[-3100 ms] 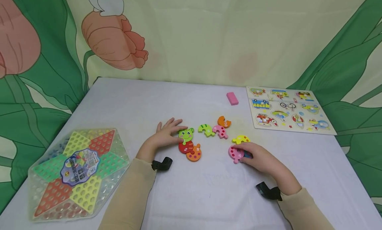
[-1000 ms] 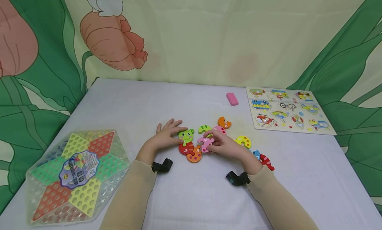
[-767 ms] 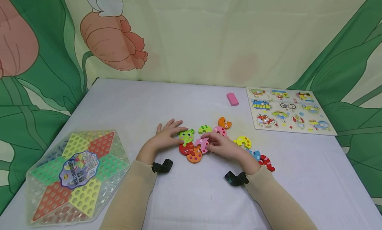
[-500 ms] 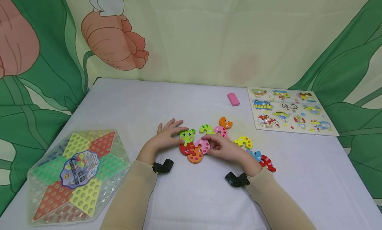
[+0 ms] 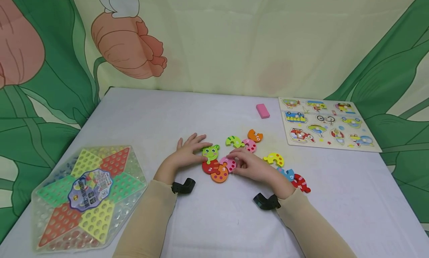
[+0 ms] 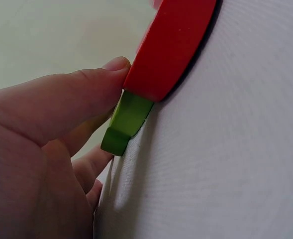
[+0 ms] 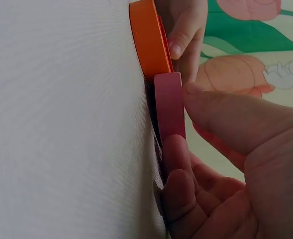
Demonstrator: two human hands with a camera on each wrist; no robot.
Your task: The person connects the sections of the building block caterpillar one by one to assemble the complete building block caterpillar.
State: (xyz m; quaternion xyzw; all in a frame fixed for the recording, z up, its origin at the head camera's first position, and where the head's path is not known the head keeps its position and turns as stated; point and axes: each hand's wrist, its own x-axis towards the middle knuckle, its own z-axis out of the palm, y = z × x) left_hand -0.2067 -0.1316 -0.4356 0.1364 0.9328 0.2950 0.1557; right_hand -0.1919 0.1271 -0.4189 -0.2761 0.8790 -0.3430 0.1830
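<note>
My left hand [image 5: 187,152] holds the green frog-faced puzzle piece [image 5: 210,152] between thumb and index finger, other fingers spread. In the left wrist view, the thumb lies by the green piece's joint with a red piece [image 6: 168,47]. That red piece, numbered 2, meets an orange piece [image 5: 219,175] numbered 3. My right hand [image 5: 253,166] pinches a pink spotted puzzle piece [image 5: 229,165] against the orange one; the right wrist view shows the pink piece's edge [image 7: 169,104] between thumb and fingers. Above are green [image 5: 234,141], pink [image 5: 249,145] and orange [image 5: 255,136] pieces.
Yellow [image 5: 274,159], blue [image 5: 286,174] and red striped [image 5: 301,183] pieces lie right of my right hand. A pink block [image 5: 263,111] and a vehicle peg puzzle board [image 5: 330,124] lie farther back. At left sits a star-patterned game board [image 5: 89,191] in clear packaging.
My right hand has carried the pink piece leftward to the orange 3 piece. Lately the green, pink and orange pieces above have shifted slightly away and right. My left hand has stayed put.
</note>
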